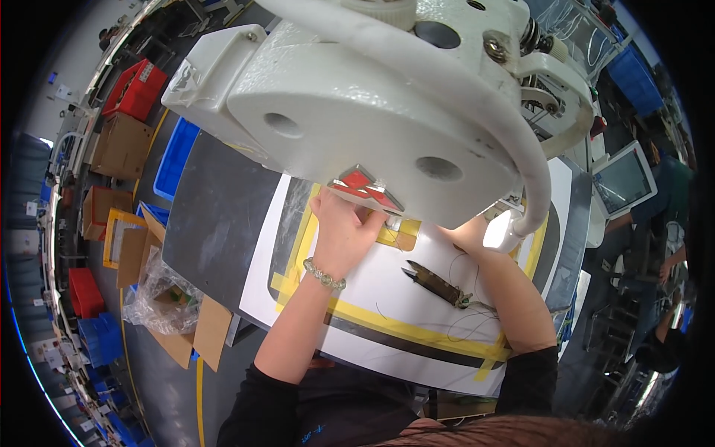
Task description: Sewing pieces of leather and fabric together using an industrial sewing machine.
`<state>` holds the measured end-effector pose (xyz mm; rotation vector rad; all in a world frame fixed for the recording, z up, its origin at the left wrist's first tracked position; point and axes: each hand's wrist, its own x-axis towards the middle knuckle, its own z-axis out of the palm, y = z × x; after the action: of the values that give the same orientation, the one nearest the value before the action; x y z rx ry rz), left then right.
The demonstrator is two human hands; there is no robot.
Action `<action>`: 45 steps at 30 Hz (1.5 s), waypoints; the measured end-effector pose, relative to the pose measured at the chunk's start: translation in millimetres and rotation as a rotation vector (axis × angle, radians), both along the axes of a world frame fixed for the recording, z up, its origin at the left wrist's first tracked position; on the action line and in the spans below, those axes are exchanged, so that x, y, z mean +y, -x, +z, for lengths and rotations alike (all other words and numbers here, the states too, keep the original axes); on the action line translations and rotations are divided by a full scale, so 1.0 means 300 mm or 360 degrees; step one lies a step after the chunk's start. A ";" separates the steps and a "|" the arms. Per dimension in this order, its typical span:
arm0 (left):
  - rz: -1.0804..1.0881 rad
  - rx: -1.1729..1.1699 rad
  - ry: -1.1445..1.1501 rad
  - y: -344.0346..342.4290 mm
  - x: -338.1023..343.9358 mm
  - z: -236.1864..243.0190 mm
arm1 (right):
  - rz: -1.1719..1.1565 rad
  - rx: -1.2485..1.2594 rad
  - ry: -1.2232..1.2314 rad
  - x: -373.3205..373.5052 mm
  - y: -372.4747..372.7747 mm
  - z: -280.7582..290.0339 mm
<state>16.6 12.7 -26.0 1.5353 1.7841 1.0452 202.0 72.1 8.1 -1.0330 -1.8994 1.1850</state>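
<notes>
Beneath the white sewing machine head [380, 112], my left hand [342, 231] lies beside a small yellow-taped piece [402, 238], its fingers bent and partly hidden by the head. My right hand [465, 237] reaches under the machine on the other side, its fingers out of sight. Whether either hand holds anything cannot be made out. Both rest over a white work plate [365, 290] edged with yellow tape. Between my forearms lie dark thread snips [436, 284] with a green cord and loose threads around them.
At left are a grey tabletop [208, 223], blue bins [175, 156], red crates [130, 89] and an open carton with plastic wrap [160, 305]. A screen [622, 182] stands at right, near another person's arm [674, 261] and a blue bin [633, 78].
</notes>
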 end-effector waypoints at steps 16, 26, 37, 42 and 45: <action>-0.0011 -0.0006 -0.0139 0.001 0.007 0.002 | 0.0086 0.0056 -0.0340 0.001 0.008 0.007; -0.0055 -0.0025 -0.0113 0.014 0.013 -0.002 | 0.0049 -0.0007 -0.0393 -0.005 0.008 0.025; -0.0043 0.0011 -0.0164 0.011 0.020 0.001 | -0.0009 -0.0141 -0.0339 -0.012 0.013 0.042; -0.0052 0.0084 -0.0138 0.015 0.023 -0.004 | -0.0002 -0.0181 -0.0521 -0.009 0.014 0.021; -0.0021 0.0085 -0.0181 0.012 0.023 -0.009 | 0.0016 -0.0181 -0.0639 -0.013 0.020 0.020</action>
<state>13.1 19.7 -28.9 1.6550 1.7748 1.1259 195.8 68.1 14.0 -0.8831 -2.1190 0.7166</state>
